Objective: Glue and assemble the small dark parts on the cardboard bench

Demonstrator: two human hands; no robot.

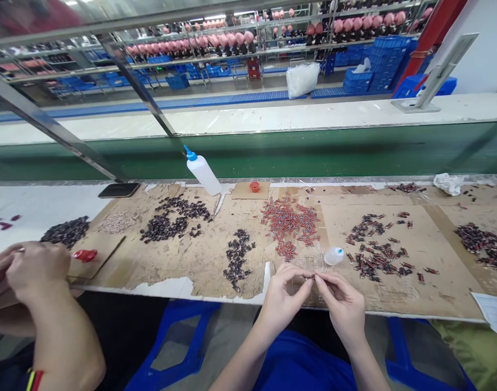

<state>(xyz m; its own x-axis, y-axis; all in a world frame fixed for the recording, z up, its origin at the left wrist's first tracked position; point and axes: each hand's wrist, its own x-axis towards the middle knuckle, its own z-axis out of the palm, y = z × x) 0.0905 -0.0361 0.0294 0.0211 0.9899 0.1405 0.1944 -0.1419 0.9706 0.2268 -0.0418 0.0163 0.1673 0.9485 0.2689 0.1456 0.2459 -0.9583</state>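
Note:
My left hand (281, 296) and my right hand (343, 300) meet over the near edge of the cardboard-covered bench (199, 260). Their fingertips pinch one small dark part (312, 277) between them. Just beyond the fingers lies a small clear cap (333, 256). A heap of red parts (289, 221) is ahead of my left hand. A scatter of dark and red parts (376, 251) lies ahead of my right hand. A small dark pile (237, 255) sits to the left.
A co-worker's hands (32, 271) work at the far left beside a red cap (85, 254) and a dark pile (67, 231). A white squeeze bottle with a blue tip (202, 171) leans at the back. A green conveyor (313, 149) runs behind the bench. Blue stools (178, 342) stand below.

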